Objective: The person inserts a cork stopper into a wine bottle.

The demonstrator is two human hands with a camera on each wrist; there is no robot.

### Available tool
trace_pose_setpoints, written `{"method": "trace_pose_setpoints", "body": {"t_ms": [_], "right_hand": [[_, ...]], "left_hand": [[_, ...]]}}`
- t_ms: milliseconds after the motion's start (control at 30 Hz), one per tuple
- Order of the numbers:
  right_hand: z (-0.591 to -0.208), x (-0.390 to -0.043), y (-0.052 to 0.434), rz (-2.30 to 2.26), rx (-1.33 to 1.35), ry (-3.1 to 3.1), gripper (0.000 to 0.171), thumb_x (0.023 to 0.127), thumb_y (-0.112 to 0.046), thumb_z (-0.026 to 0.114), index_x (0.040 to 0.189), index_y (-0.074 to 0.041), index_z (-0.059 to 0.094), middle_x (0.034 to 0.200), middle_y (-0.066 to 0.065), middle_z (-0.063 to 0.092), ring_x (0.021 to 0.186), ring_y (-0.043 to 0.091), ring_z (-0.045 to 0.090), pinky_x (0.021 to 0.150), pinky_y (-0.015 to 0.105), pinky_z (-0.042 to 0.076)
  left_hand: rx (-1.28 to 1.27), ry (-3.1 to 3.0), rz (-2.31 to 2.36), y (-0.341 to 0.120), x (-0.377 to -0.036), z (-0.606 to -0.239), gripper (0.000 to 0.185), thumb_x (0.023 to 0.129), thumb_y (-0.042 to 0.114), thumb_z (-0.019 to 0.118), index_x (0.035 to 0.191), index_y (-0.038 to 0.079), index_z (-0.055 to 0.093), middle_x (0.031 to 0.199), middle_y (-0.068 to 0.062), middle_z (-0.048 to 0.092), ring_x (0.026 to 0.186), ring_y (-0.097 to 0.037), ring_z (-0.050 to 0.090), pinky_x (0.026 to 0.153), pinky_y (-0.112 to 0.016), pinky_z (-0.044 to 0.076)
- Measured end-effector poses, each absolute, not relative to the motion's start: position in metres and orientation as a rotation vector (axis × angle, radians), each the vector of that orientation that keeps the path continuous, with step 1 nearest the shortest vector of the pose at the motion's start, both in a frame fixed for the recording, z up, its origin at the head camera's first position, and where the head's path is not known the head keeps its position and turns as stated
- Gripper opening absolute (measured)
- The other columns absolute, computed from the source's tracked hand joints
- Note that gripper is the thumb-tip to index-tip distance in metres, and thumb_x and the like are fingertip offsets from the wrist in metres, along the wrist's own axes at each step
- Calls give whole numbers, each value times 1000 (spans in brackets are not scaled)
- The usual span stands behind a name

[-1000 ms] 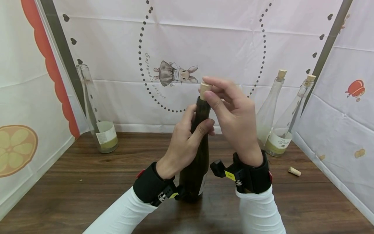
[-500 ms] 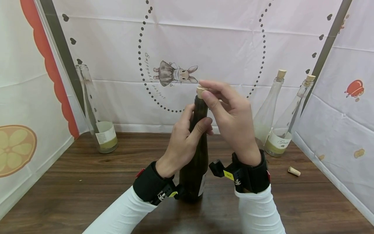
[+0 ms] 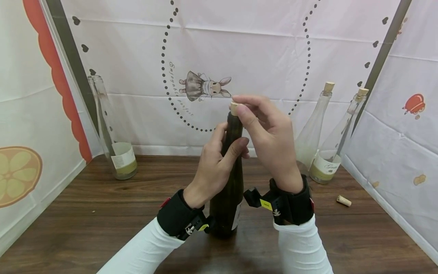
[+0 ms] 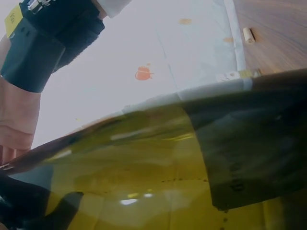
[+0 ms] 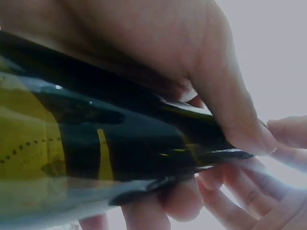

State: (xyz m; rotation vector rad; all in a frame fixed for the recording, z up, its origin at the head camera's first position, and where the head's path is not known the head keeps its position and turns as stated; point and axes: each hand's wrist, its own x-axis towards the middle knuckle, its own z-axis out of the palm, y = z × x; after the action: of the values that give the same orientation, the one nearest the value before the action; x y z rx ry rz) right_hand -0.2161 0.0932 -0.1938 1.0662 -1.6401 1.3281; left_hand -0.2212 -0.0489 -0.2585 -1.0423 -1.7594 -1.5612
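A dark green glass bottle stands upright on the table in the middle of the head view. My left hand wraps around its neck, thumb across the front. A cork sits in the mouth, its upper part showing. Between thumb and index finger, my right hand pinches this cork, the index fingertip over its top. The left wrist view is largely filled by the bottle's see-through body. In the right wrist view, the left thumb lies along the neck, with right-hand fingers at the right edge.
Two clear bottles with corks, one frosted and one labelled, stand at the back right. A loose cork lies in front of them. At the back left is an uncorked clear bottle. Printed cloth encloses the table.
The cork has gone lower into the bottle's mouth, and less of it shows. My right hand has moved down and slightly left with it. The left hand keeps its grip on the neck.
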Motion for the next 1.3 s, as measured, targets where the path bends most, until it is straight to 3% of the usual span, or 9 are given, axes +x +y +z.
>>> {"method": "trace_pose_setpoints", "body": {"t_ms": [233, 400, 600, 767, 1000, 1300], "right_hand": [[-194, -220, 88, 1589, 1098, -1698, 37, 113, -19, 45, 138, 3, 61, 112, 18, 76, 101, 31, 74, 91, 42, 59], [-193, -221, 80, 1916, 1143, -1684, 54, 116, -36, 30, 134, 2, 64, 104, 18, 75, 90, 33, 75, 86, 47, 61], [-196, -226, 72, 2233, 1159, -1691, 69, 112, -54, 26, 122, 1, 67, 83, 7, 72, 74, 24, 70, 76, 39, 57], [-195, -230, 71, 2404, 1126, -1682, 71, 110, -62, 26, 93, -6, 68, 70, 5, 63, 61, 21, 62, 67, 35, 54], [-193, -230, 71, 2430, 1101, -1691, 71, 108, -63, 28, 77, -10, 63, 64, 5, 53, 55, 22, 57, 63, 35, 52], [-192, -232, 69, 2395, 1121, -1693, 58, 108, -50, 36, 73, -11, 59, 61, 4, 50, 53, 23, 52, 57, 34, 49]], "left_hand": [[-1037, -1769, -1633, -48, -225, -263, 56, 110, 53, 53, 129, 0, 54, 88, -8, 69, 78, -22, 72, 72, -39, 60], [-996, -1866, -1693, -50, -231, -270, 61, 107, 61, 48, 119, 2, 60, 79, -6, 71, 70, -21, 71, 67, -41, 57], [-1021, -1856, -1753, -52, -239, -276, 59, 106, 57, 45, 106, 2, 65, 73, -8, 70, 65, -25, 70, 63, -41, 58], [-987, -1844, -1830, -51, -240, -277, 55, 106, 50, 43, 103, 0, 66, 73, -10, 71, 65, -28, 71, 62, -40, 59], [-996, -1850, -1822, -48, -240, -278, 64, 106, 52, 42, 91, -6, 65, 71, -10, 70, 62, -28, 70, 58, -42, 58], [-987, -1862, -1788, -48, -240, -278, 62, 105, 54, 41, 96, -2, 65, 73, -9, 71, 65, -26, 70, 61, -38, 57]]}}
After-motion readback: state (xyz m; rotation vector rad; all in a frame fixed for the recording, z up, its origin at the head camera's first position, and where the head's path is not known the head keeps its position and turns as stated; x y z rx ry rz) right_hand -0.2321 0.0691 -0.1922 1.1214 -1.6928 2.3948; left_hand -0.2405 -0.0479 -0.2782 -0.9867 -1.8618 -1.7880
